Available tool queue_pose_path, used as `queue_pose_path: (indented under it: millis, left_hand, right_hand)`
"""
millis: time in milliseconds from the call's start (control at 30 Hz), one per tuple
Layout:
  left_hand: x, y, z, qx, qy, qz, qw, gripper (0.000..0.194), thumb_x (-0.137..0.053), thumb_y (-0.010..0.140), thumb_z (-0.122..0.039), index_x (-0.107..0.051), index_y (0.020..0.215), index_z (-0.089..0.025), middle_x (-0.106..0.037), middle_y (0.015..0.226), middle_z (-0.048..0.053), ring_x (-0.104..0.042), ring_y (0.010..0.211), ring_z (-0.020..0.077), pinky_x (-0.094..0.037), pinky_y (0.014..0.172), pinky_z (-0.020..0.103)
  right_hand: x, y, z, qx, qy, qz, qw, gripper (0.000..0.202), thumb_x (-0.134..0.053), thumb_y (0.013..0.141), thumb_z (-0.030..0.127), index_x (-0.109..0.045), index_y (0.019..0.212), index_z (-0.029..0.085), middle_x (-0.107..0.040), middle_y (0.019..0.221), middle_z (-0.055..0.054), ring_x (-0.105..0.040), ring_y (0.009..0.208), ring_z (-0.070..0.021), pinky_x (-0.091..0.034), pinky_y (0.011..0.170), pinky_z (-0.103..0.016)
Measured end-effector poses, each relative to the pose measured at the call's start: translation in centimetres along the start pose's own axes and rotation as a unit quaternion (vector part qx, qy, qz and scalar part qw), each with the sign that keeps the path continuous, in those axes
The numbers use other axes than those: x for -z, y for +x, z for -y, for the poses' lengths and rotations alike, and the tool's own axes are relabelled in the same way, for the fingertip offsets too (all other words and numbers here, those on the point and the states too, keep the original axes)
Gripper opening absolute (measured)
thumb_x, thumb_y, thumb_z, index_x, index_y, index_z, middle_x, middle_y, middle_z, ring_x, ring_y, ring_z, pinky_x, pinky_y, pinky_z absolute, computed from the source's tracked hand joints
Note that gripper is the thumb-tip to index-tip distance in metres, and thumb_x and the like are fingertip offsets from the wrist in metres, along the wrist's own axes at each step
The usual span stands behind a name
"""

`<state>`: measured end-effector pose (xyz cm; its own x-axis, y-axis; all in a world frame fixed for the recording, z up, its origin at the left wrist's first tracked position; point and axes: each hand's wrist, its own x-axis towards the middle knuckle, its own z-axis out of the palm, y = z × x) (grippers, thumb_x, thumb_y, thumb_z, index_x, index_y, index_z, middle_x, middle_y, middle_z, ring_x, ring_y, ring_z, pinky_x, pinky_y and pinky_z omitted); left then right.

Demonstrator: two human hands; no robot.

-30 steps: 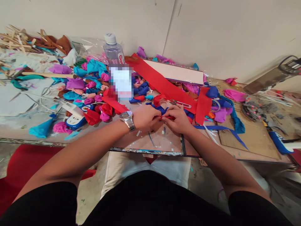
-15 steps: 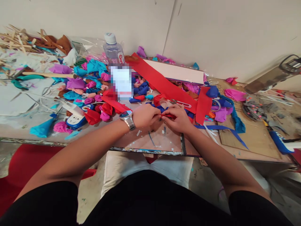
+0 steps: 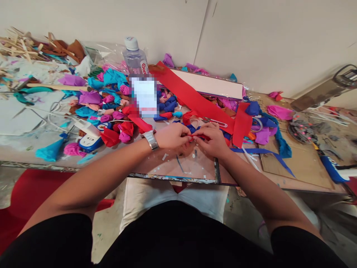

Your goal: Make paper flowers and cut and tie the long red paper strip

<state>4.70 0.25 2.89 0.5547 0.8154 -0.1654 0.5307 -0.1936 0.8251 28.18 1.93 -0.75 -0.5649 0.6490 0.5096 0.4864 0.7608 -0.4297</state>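
Between my two hands, over the front of the table, is a small piece of red crepe paper (image 3: 205, 137). My left hand (image 3: 173, 137), with a metal watch on its wrist, pinches one end between thumb and finger. At the other end, my right hand (image 3: 213, 140) has its fingers closed round the red paper. The fingertips of both hands nearly meet, and they hide part of the piece. Just behind them lie dark blue crumpled paper, a clear tape ring (image 3: 195, 122) and small scissors (image 3: 217, 122). A long red paper strip (image 3: 192, 95) slants across the table beyond.
Crumpled crepe paper flowers (image 3: 90, 97) heap up on the left. A bottle (image 3: 135, 59) stands behind a blurred bright screen (image 3: 144, 96). Nearer left is a blue-and-white power strip (image 3: 90, 141) with cables. On the right lie cardboard (image 3: 295, 163) and a blue ribbon (image 3: 267, 152).
My hands stay in almost the same place, with the left wrist turned slightly. A little more of the red paper shows between the fingertips.
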Motion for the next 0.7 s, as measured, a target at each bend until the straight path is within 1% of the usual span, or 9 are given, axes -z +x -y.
queue_pose_path:
  millis: [133, 267, 433, 600, 700]
  left_hand:
    - [0.10, 0.22, 0.28, 0.029, -0.111, 0.035, 0.993, 0.019, -0.057, 0.098, -0.022, -0.074, 0.092, -0.014, -0.085, 0.090, 0.008, -0.083, 0.082, 0.0187, -0.065, 0.075, 0.025]
    - [0.29, 0.30, 0.48, 0.033, -0.172, 0.051, 0.983, 0.018, -0.058, 0.095, -0.019, -0.074, 0.089, -0.014, -0.084, 0.086, 0.008, -0.082, 0.076, 0.0179, -0.067, 0.075, 0.027]
    - [0.48, 0.21, 0.62, 0.019, -0.203, 0.071, 0.976, 0.018, -0.059, 0.093, -0.021, -0.074, 0.085, -0.015, -0.084, 0.086, 0.010, -0.080, 0.071, 0.0180, -0.066, 0.075, 0.031]
    - [0.61, 0.07, 0.36, 0.016, -0.198, 0.062, 0.978, 0.032, -0.054, 0.102, -0.034, -0.075, 0.086, -0.016, -0.084, 0.088, 0.012, -0.081, 0.075, 0.0186, -0.067, 0.077, 0.032]
    - [0.57, 0.10, 0.29, 0.013, -0.185, 0.057, 0.981, 0.030, -0.054, 0.102, -0.031, -0.074, 0.086, -0.016, -0.084, 0.088, 0.010, -0.081, 0.077, 0.0184, -0.067, 0.077, 0.031]
  right_hand:
    - [0.01, -0.04, 0.07, 0.021, -0.015, -0.008, 1.000, 0.009, -0.073, 0.101, 0.032, -0.081, 0.099, 0.028, -0.084, 0.092, -0.002, -0.072, 0.098, -0.0276, -0.039, 0.101, -0.050]
    - [0.29, 0.04, 0.18, 0.044, -0.019, -0.001, 0.999, 0.012, -0.071, 0.103, 0.033, -0.083, 0.102, 0.030, -0.086, 0.095, -0.002, -0.072, 0.100, -0.0274, -0.040, 0.103, -0.051]
    - [0.79, 0.18, 0.33, 0.038, -0.032, 0.018, 0.999, 0.016, -0.070, 0.104, 0.039, -0.084, 0.101, 0.033, -0.086, 0.100, -0.002, -0.072, 0.104, -0.0289, -0.040, 0.108, -0.055]
    - [0.85, 0.17, 0.38, 0.025, -0.031, 0.020, 0.999, 0.017, -0.069, 0.104, 0.041, -0.084, 0.102, 0.033, -0.086, 0.100, -0.003, -0.072, 0.105, -0.0292, -0.039, 0.110, -0.055]
    - [0.76, 0.10, 0.48, 0.021, -0.029, 0.018, 0.999, 0.017, -0.068, 0.104, 0.042, -0.083, 0.106, 0.032, -0.086, 0.101, -0.003, -0.073, 0.105, -0.0290, -0.040, 0.110, -0.055]
